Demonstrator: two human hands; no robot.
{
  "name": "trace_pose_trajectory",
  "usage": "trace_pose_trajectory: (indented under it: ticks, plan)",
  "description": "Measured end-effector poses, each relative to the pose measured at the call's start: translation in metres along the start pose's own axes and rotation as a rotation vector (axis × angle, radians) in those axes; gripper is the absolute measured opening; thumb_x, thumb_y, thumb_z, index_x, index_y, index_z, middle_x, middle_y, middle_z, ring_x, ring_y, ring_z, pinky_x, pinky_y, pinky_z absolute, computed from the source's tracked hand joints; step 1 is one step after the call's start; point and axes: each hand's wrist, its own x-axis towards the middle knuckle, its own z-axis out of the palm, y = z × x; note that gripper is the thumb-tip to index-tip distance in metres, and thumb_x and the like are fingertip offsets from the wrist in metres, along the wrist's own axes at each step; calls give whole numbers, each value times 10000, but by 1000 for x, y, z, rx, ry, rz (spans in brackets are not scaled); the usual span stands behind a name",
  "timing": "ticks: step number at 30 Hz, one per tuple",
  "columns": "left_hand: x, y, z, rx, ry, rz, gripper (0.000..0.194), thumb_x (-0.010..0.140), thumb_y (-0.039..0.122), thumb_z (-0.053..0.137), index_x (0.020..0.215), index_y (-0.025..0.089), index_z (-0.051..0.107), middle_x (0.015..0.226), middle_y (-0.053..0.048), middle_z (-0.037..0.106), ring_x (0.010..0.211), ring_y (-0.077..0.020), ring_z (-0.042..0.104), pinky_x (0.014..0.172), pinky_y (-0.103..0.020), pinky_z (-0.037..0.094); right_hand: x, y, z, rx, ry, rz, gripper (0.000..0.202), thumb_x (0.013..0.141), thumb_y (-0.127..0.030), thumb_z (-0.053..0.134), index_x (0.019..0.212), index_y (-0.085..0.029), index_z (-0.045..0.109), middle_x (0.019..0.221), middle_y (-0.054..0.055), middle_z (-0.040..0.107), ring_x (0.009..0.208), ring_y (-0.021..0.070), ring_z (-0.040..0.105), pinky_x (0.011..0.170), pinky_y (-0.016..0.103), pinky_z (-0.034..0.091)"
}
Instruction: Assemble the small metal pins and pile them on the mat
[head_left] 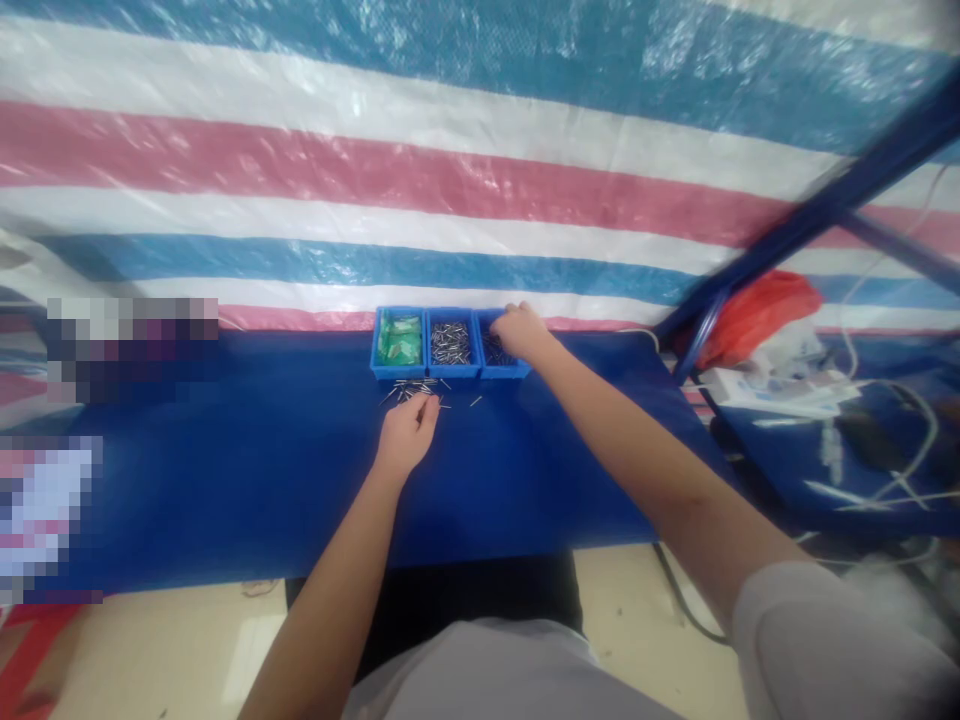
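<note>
My left hand [406, 436] rests low over the blue table, its fingers bent and closed at the near edge of a loose pile of thin metal pins [411, 387]. What the fingertips hold, if anything, is too small to make out. One pin [476, 401] lies apart, right of the pile. My right hand [520, 333] reaches into the right blue bin [507, 371], fingers curled down and closed; their tips are partly hidden. Dark small pieces lie in that bin. Metal pins [451, 343] fill the middle bin [454, 370], and green plastic packets [400, 341] the left bin [384, 371].
A striped plastic sheet [450, 190] hangs behind the blue table [247, 470]. At right stand a blue metal frame [795, 215], a red plastic bag [765, 310] and a side table with white cables and a power strip [787, 392]. Blurred-out areas sit at the left.
</note>
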Motion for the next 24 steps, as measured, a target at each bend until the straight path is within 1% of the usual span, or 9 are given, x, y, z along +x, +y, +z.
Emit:
trace_pose_trajectory:
  ticks: [4, 8, 13, 15, 17, 19, 21, 22, 24]
  plan:
    - [0, 0, 0, -6, 6, 8, 404, 1003, 488, 425, 826, 216, 665, 644, -9, 619, 604, -150, 561, 647, -278, 416, 2, 1, 8, 55, 17, -4, 227, 866, -60, 576, 860, -152, 783, 841, 146, 748, 913, 261, 593, 882, 388, 385]
    - [1, 2, 0, 3, -2, 8, 402, 1005, 478, 423, 819, 215, 664, 635, -4, 618, 602, -146, 562, 650, -273, 419, 1, 0, 0, 166, 66, 35, 221, 883, -73, 580, 877, -144, 789, 894, 153, 759, 928, 267, 610, 880, 387, 419]
    - [1, 2, 0, -6, -5, 1, 399, 1005, 471, 433, 801, 210, 655, 643, -5, 622, 612, -142, 563, 657, -270, 423, -2, -16, -30, 634, 350, 84, 210, 944, -205, 625, 1083, -163, 777, 1044, 106, 769, 930, 248, 661, 918, 399, 485]
    - [0, 2, -1, -21, -1, -5, 398, 1005, 471, 433, 801, 210, 655, 635, -4, 613, 604, -141, 557, 649, -269, 421, -7, -28, -43, 808, 439, 128, 255, 933, -235, 658, 1162, -172, 750, 1040, 87, 769, 892, 228, 675, 892, 394, 510]
    - [0, 2, -1, -38, 7, -15, 397, 1004, 472, 433, 810, 210, 659, 629, -3, 605, 589, -138, 548, 634, -266, 418, -19, -41, -52, 906, 484, 137, 237, 930, -230, 652, 1134, -167, 756, 981, 76, 771, 850, 212, 679, 867, 384, 523]
    - [0, 2, -1, -50, 19, -22, 395, 1003, 473, 435, 822, 209, 667, 623, -1, 602, 579, -136, 544, 625, -264, 420, -39, -55, -54, 965, 439, 77, 188, 933, -224, 634, 1051, -181, 773, 936, 56, 776, 792, 195, 679, 810, 359, 533]
    - [0, 1, -2, -52, 24, -21, 396, 1003, 478, 435, 834, 209, 673, 615, 1, 601, 574, -136, 545, 625, -265, 424, -62, -68, -48, 967, 279, -30, 167, 919, -208, 638, 1003, -205, 782, 896, 36, 777, 754, 189, 684, 747, 331, 533]
    - [0, 1, -2, -50, 23, -18, 400, 1003, 481, 433, 837, 209, 675, 610, 2, 598, 572, -137, 546, 626, -266, 425, -74, -74, -44, 908, 201, -48, 160, 902, -190, 650, 980, -217, 787, 865, 30, 775, 741, 192, 686, 732, 326, 529]
    - [0, 2, -3, -42, 20, -15, 407, 1003, 486, 431, 832, 209, 674, 607, 1, 598, 574, -139, 550, 630, -268, 426, -93, -84, -32, 716, 118, 16, 184, 874, -144, 651, 958, -230, 790, 883, 47, 778, 780, 219, 701, 735, 331, 519]
